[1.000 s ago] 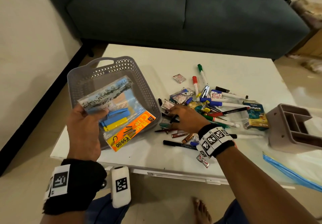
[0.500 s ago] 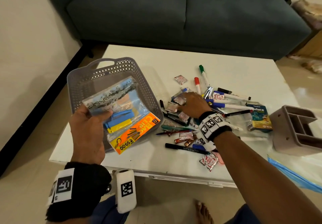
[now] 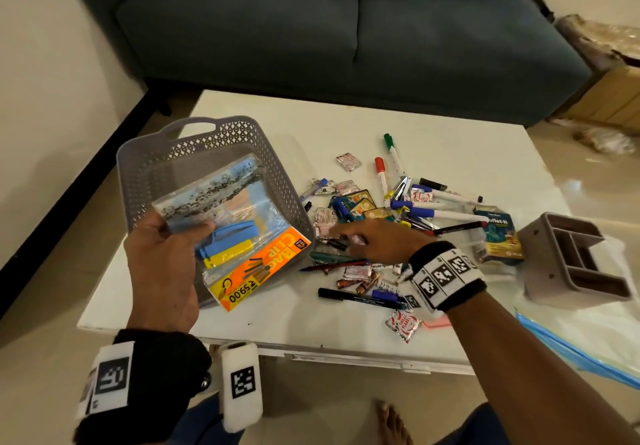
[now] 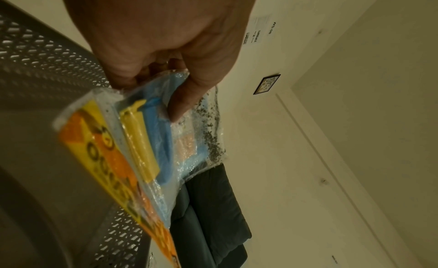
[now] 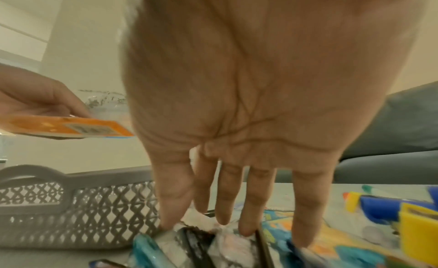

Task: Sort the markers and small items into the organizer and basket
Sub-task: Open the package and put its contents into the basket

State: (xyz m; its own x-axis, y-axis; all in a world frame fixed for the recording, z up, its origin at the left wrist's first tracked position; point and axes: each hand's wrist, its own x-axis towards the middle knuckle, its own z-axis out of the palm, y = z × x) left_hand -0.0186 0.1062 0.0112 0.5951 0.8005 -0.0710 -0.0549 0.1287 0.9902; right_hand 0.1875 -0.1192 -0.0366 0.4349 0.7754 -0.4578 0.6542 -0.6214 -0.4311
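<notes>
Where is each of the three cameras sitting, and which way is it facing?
Head: worn on the head, looks down at the table; both forearms, a bare foot show.
Left wrist: looks along the left hand, which holds the bag clip packet.
Right wrist: looks along the right hand, fingers straight over the sachets.
Shared: all three show the grey basket and the packet.

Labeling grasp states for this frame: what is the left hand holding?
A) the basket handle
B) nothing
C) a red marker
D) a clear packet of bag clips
D: the left hand grips a clear packet with blue and yellow clips and an orange card, held over the basket; the wrist view shows thumb and fingers pinching the packet.
</notes>
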